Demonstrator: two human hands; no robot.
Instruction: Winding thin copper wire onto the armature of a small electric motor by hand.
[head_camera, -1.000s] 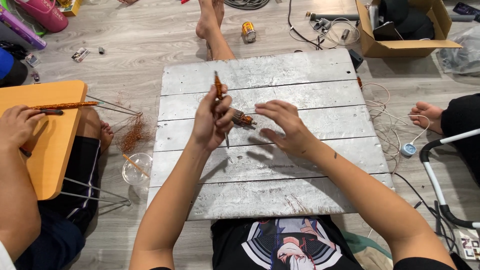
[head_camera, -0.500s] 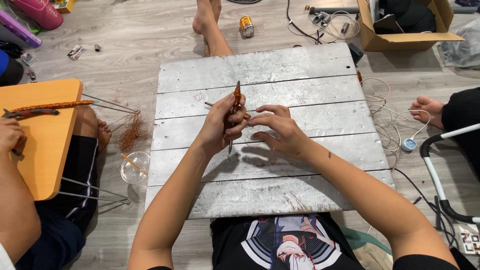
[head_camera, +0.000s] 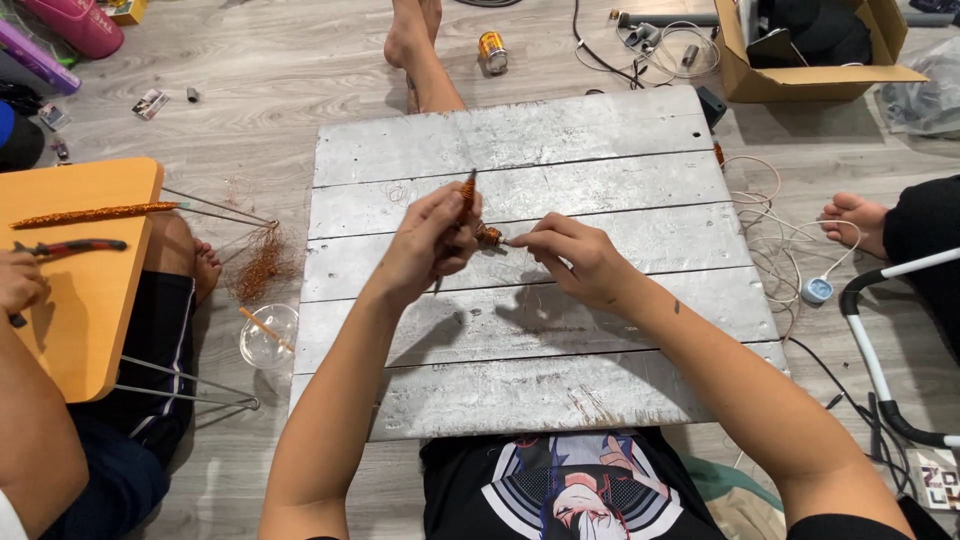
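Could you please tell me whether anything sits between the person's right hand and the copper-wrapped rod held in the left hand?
Nothing visible does. The left hand holds the thin copper-wrapped rod above the grey plank board; the right hand already pinches a piece beside it.

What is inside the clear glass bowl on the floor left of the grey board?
The clear glass bowl holds one thin orange stick leaning across it. Otherwise it looks empty, though glare hides part of its bottom.

Grey wood-plank floor (head_camera: 280, 80), evenly lit
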